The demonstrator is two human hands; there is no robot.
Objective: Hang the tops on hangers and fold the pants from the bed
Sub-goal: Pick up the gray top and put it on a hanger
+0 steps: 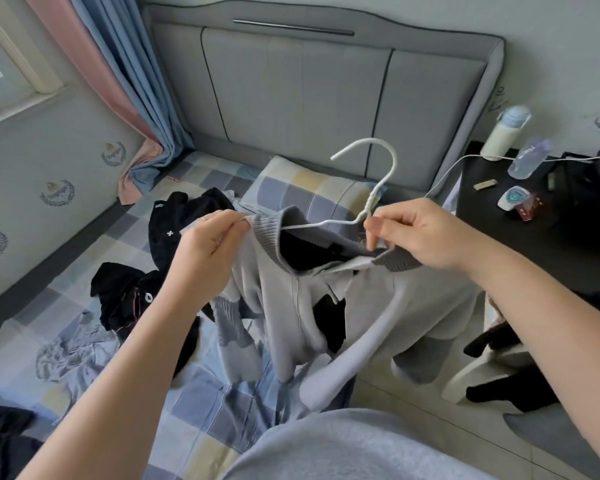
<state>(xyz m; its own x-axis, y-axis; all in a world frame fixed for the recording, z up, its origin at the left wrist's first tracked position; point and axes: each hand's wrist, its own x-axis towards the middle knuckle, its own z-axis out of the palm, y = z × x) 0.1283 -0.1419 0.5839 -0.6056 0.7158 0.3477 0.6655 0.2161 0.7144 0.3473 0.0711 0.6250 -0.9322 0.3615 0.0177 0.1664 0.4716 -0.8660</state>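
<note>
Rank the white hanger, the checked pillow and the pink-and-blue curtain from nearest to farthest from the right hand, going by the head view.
1. White hanger, pinched by the right hand itself.
2. Checked pillow, beyond the hand at the headboard.
3. Pink-and-blue curtain, in the far left corner.

Far beyond the left fingers (pixel 222 221) and right fingers (pixel 374 233): grey padded headboard (pixel 291 98). Just beyond and between them: checked pillow (pixel 309 192), lying at the headboard's foot. Up and left of the left fingers: pink and blue curtains (pixel 129 84). Right of the right fingers: dark bedside table (pixel 541 244). Carries a white bottle (pixel 497 136), a clear bottle (pixel 530 157), a small red box (pixel 530 209) and a small white gadget (pixel 513 197), perhaps a thermometer.
</note>
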